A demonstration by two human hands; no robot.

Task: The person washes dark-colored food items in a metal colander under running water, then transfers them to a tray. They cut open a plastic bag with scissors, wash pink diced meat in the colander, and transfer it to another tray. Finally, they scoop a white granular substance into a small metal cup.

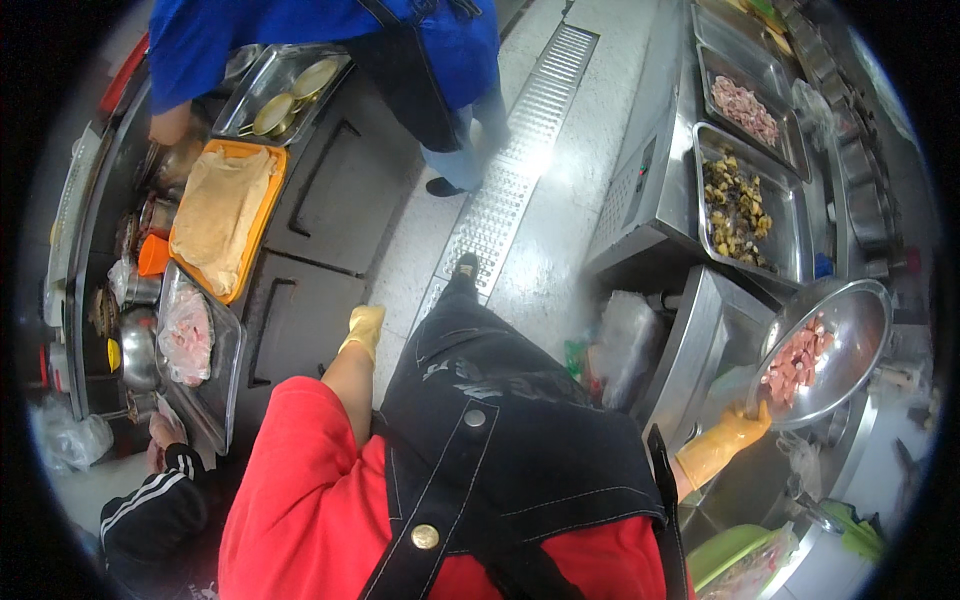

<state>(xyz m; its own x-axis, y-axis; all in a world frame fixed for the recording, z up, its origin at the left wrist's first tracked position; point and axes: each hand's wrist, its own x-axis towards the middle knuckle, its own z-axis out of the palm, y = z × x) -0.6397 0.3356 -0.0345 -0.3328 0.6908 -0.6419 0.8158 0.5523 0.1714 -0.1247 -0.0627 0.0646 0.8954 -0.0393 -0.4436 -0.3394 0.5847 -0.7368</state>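
My right hand point(739, 433), in a yellow rubber glove, grips the near rim of a stainless steel mixing bowl point(862, 356). Pieces of pink meat point(799, 364) lie in the bowl, which is tilted beside a steel sink point(690, 352). On the other side of my body, my left hand point(366, 326) hangs low in a similar glove, near the dark counter doors point(300, 315). Nothing shows in it, but its fingers are too hidden to judge.
A person in blue point(322, 26) stands ahead at the left counter; another person's black sleeve point(157, 510) is at lower left. Trays of dough point(221, 217), bagged meat point(187, 330), browned chunks point(735, 210) and raw meat point(742, 109) line the counters. A metal drain grate point(495, 180) crosses the wet floor.
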